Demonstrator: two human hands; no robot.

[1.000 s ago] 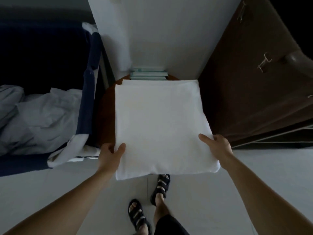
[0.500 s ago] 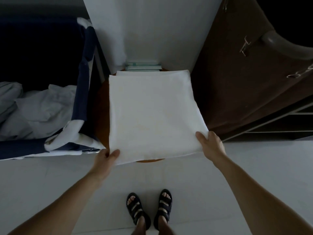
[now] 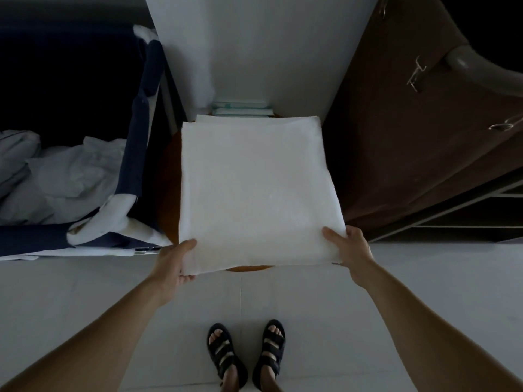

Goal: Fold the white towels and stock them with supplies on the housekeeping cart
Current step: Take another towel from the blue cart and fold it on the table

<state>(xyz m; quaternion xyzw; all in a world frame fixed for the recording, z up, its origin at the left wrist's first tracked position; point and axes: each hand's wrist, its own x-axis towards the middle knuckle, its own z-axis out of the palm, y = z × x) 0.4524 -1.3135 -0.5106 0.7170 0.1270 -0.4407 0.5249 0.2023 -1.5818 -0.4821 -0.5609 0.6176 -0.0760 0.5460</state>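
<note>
1. White towel (image 3: 254,193), folded square, lies over the brown tabletop (image 3: 168,179), its near edge overhanging.
2. Left of the tabletop, the blue linen bag (image 3: 141,131) stands close; a sideways drag could snag there.
3. Left grip (image 3: 175,264) pinches the towel's near-left corner; an uneven pull may skew the fold.
4. Right grip (image 3: 349,247) clasps the near-right corner; an early release risks the overhang sliding floorward.

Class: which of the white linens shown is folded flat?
The towel held by the left hand and right hand; the linen in the blue bag lies crumpled.
</note>
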